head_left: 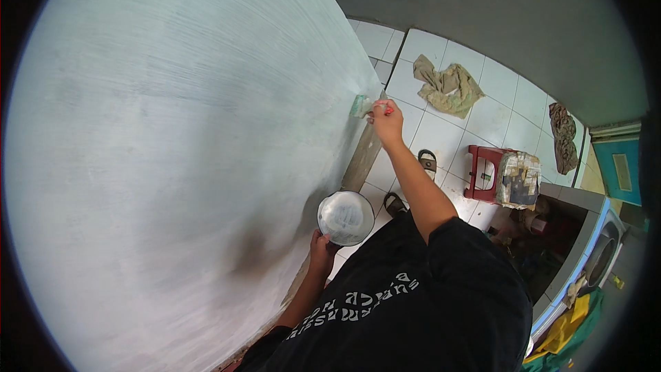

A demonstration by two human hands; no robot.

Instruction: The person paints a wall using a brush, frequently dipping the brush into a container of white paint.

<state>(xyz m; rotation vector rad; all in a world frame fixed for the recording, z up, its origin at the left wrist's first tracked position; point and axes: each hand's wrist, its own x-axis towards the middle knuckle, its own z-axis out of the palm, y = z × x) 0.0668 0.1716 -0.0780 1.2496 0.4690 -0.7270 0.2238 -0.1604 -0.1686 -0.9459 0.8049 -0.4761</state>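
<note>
My right hand (387,120) is closed round the handle of a paintbrush (359,106). Its greenish-white bristles are at the edge of the pale wall (172,145), low and ahead of me; whether they touch it I cannot tell. Streaky white paint marks cover much of this wall. At waist height, my left hand (320,252) grips the near rim of a round metal bowl (345,218) with a dark edge. Whitish paint is smeared over the bowl's inside. Most of the left hand's fingers are hidden beneath it.
On the white tiled floor (490,120) lie a crumpled beige cloth (451,87) and a dark patterned cloth (563,138). A red plastic stool (485,173) with a worn, patched top stands right of my sandalled feet. Further right is a counter with a sink (603,253).
</note>
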